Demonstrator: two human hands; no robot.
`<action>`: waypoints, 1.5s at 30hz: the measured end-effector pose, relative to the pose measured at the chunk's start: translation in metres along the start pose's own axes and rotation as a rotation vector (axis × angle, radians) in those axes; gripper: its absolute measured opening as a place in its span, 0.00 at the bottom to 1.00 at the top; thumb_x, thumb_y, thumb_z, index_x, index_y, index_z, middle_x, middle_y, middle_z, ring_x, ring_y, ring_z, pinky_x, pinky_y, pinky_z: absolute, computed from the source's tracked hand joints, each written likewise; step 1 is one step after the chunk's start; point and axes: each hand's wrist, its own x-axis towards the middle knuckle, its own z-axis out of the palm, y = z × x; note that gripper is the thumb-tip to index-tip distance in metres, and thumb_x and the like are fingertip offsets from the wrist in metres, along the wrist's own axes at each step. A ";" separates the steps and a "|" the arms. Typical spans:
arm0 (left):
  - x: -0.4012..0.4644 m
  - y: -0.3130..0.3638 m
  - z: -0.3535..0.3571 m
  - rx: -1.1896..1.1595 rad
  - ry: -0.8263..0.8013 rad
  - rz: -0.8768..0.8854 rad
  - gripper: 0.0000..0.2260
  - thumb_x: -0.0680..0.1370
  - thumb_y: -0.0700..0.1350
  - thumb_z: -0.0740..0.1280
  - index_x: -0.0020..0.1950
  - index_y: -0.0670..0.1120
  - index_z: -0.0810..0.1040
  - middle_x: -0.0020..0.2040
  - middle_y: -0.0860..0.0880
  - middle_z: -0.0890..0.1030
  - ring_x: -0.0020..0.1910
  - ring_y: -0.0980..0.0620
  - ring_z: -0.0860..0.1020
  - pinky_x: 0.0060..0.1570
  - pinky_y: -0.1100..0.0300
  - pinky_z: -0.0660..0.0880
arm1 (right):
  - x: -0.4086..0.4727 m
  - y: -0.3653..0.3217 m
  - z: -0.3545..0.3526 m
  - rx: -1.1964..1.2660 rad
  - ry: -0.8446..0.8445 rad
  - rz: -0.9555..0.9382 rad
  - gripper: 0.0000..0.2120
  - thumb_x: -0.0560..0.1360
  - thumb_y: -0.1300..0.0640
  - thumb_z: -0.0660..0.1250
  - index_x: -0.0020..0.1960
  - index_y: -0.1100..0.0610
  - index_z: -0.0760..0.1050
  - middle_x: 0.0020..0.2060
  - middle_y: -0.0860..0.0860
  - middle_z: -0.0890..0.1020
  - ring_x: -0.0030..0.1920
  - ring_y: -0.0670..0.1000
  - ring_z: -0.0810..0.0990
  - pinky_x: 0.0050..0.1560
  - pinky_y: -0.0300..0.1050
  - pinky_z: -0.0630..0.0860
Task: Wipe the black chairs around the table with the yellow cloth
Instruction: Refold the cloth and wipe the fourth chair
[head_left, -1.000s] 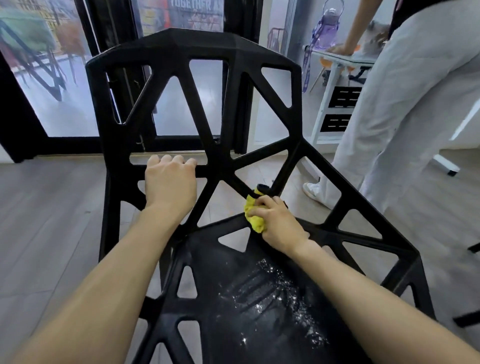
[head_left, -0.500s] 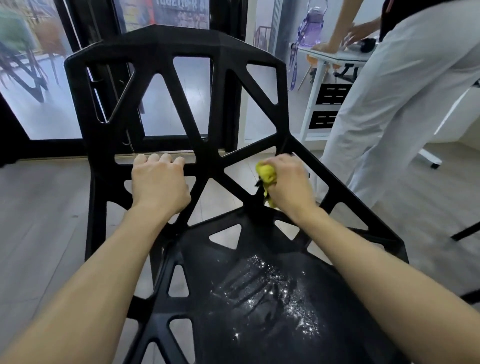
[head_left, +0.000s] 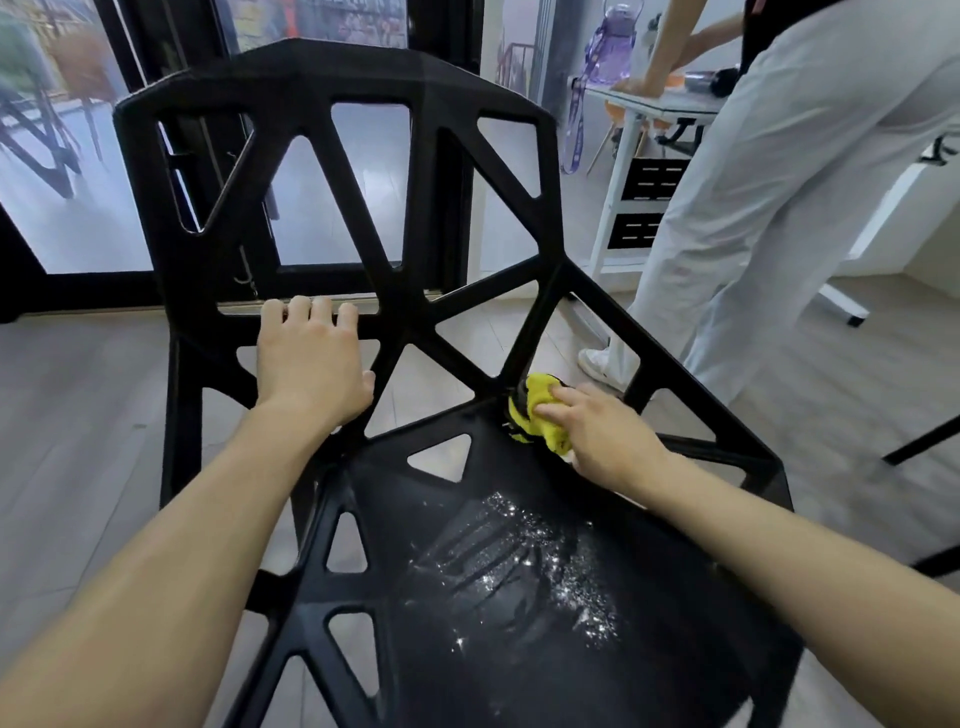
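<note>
Meanwhile, our left hand (head_left: 309, 364) gripped a crossbar of the black chair (head_left: 332, 156), while our right hand (head_left: 597, 434) pinched the yellow cloth (head_left: 537, 410) against the seat's rear corner.

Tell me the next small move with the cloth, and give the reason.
Probably drag the yellow cloth toward you onto the seat: white specks and streaks show there, while the right hand presses the cloth at the rear strut joint and the left hand steadies the backrest bar.

Single head-worn wide-angle view, close above the black chair (head_left: 415, 322), facing forward and down.
</note>
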 end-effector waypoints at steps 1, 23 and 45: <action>0.000 0.000 0.001 0.004 -0.004 0.006 0.33 0.77 0.68 0.65 0.74 0.48 0.73 0.67 0.45 0.79 0.65 0.43 0.76 0.67 0.46 0.68 | -0.024 0.011 0.000 -0.047 -0.016 -0.012 0.36 0.66 0.62 0.75 0.73 0.49 0.76 0.68 0.52 0.77 0.61 0.58 0.76 0.59 0.58 0.80; -0.031 0.070 0.016 -0.258 -0.106 0.601 0.24 0.85 0.60 0.63 0.78 0.50 0.76 0.80 0.47 0.73 0.81 0.45 0.68 0.82 0.46 0.60 | -0.026 -0.021 0.012 0.006 -0.068 0.022 0.37 0.70 0.62 0.68 0.79 0.51 0.67 0.77 0.54 0.70 0.69 0.59 0.70 0.65 0.58 0.75; -0.033 0.083 0.057 -0.528 -0.551 0.646 0.24 0.88 0.61 0.53 0.85 0.60 0.65 0.87 0.60 0.58 0.85 0.62 0.53 0.85 0.54 0.57 | -0.104 0.029 -0.014 0.074 -0.043 0.071 0.37 0.66 0.59 0.63 0.75 0.46 0.75 0.74 0.52 0.74 0.70 0.58 0.72 0.66 0.60 0.75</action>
